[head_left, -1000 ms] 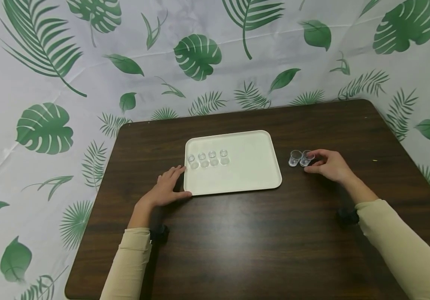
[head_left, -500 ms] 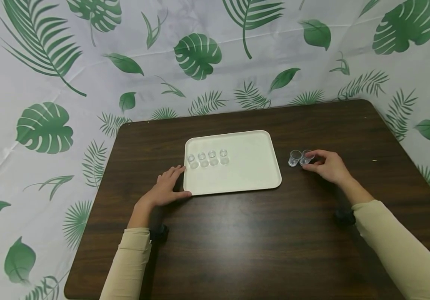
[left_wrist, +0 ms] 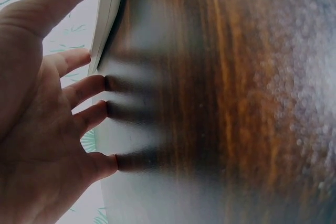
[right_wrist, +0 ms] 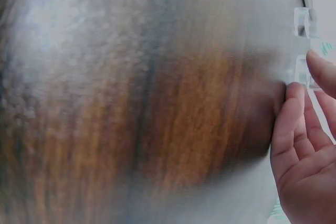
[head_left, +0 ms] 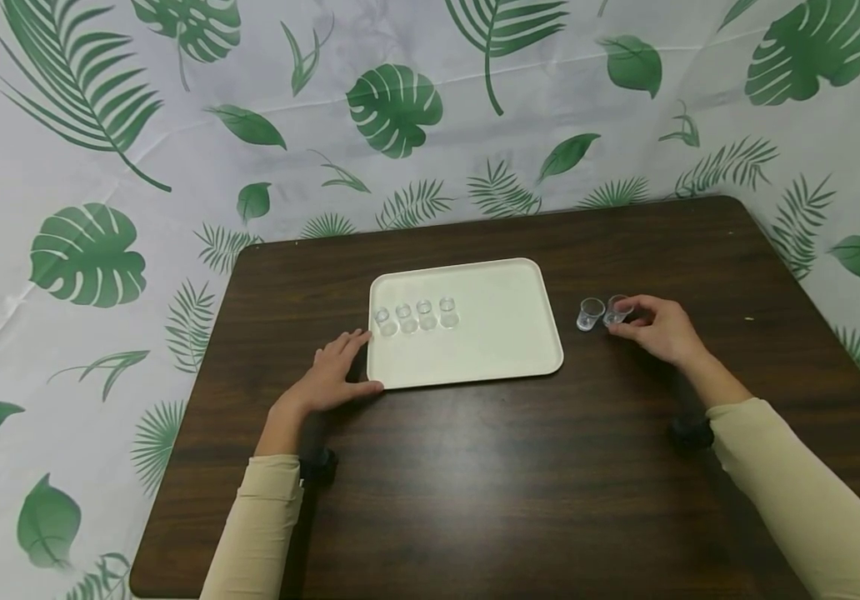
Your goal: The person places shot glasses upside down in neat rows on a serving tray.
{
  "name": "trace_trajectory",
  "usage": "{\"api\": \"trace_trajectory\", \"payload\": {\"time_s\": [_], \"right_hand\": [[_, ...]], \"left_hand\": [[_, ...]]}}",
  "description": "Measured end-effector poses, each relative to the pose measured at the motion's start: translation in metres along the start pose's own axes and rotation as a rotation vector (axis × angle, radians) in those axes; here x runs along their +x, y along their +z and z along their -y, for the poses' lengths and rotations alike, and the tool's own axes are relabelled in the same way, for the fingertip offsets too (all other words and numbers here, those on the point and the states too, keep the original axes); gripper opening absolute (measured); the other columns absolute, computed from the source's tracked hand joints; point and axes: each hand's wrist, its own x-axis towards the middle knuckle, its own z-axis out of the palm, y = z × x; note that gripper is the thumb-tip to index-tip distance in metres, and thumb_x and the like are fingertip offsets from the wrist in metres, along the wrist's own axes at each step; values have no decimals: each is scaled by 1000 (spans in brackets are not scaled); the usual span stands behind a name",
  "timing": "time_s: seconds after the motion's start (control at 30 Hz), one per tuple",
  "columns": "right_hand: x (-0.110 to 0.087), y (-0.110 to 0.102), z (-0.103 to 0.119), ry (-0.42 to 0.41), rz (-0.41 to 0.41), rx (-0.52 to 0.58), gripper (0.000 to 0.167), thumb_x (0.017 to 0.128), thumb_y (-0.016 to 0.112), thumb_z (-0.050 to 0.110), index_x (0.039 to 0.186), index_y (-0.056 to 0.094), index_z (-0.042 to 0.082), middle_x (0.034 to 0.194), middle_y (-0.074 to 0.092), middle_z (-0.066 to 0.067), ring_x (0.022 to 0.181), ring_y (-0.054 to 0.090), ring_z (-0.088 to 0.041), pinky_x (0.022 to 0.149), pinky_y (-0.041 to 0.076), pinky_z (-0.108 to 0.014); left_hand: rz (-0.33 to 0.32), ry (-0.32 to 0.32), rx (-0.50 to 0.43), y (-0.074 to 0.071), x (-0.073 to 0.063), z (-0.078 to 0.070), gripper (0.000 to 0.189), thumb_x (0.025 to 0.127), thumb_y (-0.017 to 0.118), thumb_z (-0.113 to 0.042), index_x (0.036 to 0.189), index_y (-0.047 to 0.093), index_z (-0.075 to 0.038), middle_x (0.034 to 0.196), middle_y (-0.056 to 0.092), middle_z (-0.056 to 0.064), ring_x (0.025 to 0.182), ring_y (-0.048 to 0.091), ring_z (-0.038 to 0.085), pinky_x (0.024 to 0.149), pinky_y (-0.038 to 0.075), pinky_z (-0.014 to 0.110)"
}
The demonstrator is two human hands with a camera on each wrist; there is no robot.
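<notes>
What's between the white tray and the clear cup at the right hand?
A second clear cup, standing on the wood-grain table apart from the white tray; the head view shows it.

The table (head_left: 475,533) has a glossy, dark brown wood-grain top with rounded far corners. A white rectangular tray (head_left: 505,333) lies flat on the far half, near the middle. One clear cup (head_left: 589,315) stands upright, right of the tray and apart from it; whether the second clear cup (head_left: 611,316), pinched just beside it by the right hand (head_left: 662,332), bears on the surface cannot be determined.
</notes>
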Motion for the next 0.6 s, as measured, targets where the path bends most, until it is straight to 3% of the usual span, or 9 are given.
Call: {"api": "trace_trajectory", "payload": {"time_s": [0.13,0.4,0.6], "right_hand": [[-1,-4,2,4,4,64,41,88,77,24,118,64,0,103,64,-21,70,59,-9,56,53,-28],[0,-11,7,18,-31,153,44,90,74,23,121,59,-4,114,60,-24,73,59,2,61,55,-26],[1,-16,15,51,-80,230,52,90,73,28,128,54,-3,117,57,-19,80,58,2,66,56,-23]], "left_hand": [[-1,1,-2,0,1,0,97,85,70,-55,157,22,-14,160,20,15,145,17,41,109,9,69],[-2,-2,3,-1,1,-2,97,85,71,-55,157,22,-13,160,19,15,144,17,42,109,10,69],[-3,-2,8,0,0,-2,98,84,71,-56,157,22,-13,160,20,16,144,18,42,108,10,70]]}}
